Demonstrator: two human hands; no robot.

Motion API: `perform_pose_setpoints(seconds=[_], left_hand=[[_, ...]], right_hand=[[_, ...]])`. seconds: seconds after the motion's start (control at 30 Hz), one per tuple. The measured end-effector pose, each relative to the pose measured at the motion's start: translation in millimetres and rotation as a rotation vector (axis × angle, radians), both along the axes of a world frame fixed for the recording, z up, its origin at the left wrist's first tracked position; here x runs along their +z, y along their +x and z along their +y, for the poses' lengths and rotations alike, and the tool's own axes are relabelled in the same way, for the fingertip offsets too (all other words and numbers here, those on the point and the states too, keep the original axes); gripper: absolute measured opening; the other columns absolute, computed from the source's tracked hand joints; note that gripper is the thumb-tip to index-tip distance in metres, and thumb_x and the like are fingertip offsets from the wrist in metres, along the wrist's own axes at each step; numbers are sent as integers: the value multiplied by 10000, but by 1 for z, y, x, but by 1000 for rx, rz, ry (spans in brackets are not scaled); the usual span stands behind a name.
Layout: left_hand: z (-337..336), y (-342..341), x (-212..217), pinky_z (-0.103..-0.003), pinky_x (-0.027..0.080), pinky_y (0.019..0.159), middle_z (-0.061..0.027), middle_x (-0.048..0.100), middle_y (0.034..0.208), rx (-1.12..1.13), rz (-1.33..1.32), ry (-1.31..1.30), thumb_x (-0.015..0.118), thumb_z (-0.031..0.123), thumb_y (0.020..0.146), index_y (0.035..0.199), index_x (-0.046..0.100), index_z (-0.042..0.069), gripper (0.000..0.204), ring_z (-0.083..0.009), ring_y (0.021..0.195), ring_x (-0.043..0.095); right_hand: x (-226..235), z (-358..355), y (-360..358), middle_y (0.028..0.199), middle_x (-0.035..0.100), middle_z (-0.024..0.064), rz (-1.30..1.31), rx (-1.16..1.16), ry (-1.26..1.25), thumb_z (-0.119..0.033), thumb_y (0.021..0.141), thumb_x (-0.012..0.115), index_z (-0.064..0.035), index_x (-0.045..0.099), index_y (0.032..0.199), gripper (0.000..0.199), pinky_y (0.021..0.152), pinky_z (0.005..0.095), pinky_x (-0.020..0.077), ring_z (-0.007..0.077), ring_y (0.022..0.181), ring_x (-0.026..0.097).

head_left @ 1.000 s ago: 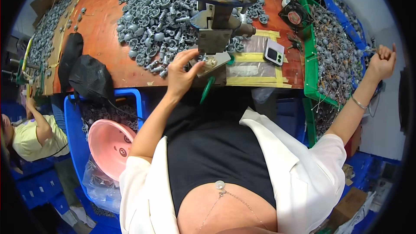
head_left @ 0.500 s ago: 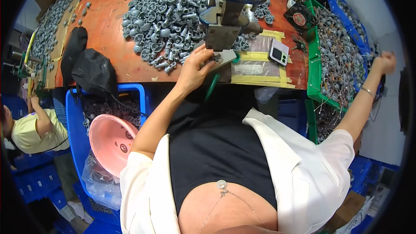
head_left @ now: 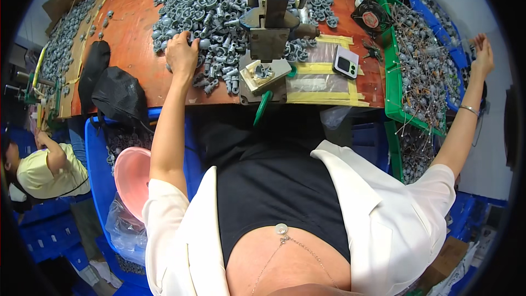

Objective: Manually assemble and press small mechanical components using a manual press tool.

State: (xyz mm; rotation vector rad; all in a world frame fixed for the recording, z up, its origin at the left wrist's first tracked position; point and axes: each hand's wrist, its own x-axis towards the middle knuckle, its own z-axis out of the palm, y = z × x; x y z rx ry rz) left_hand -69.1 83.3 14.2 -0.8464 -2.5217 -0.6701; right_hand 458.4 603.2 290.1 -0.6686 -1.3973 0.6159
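My left hand [head_left: 182, 57] is at the left edge of a heap of grey plastic parts [head_left: 211, 8], thumb apart from the fingers and nothing visible in its grasp. Out at the far right, my right hand [head_left: 482, 55] is raised beside a blue bin [head_left: 457, 55], its fingers stretched out. Between the two stands a metal press [head_left: 269, 44]. Under its head, a pale fixture block [head_left: 281, 68] holds a small grey part [head_left: 264, 70], which neither hand touches.
A green crate [head_left: 393, 71] of wired grey parts stands on the right. Near it lie a phone [head_left: 346, 62], keys [head_left: 372, 50] and a small fan [head_left: 371, 19]. A black bag [head_left: 118, 90] and pink basin [head_left: 131, 178] are left. Another person [head_left: 52, 170] sits far left.
My left hand has left the fixture under the press and moved left to the heap's edge, uncovering the block and its grey part. My right hand has shifted slightly up.
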Motion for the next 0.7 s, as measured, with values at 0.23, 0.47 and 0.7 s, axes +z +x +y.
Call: perform_pose_setpoints(seconds=[0.23,0.47,0.7], left_hand=[[-10,8,5,-314,500,680,-105,656,902,-158,-61,364,635,154,852,1004,660,36,194,-230,754,638],[-48,74,10,-282,537,643,-67,634,852,-400,-1328,1222,515,227,964,1139,571,43,260,-148,710,629],[-68,130,23,-255,527,646,-58,613,840,-349,-1705,1390,521,270,961,1127,567,65,268,-131,699,598]], right_hand=[[-16,15,22,1084,627,192,-74,158,-61,-120,957,496,101,578,1084,268,967,352,461,264,1066,597],[-24,-103,-4,755,562,67,68,602,-80,-189,961,506,76,593,1040,291,683,246,430,121,639,476],[-147,-328,-124,804,678,111,-468,1122,-326,-33,760,626,20,685,906,166,518,215,469,96,598,613]])
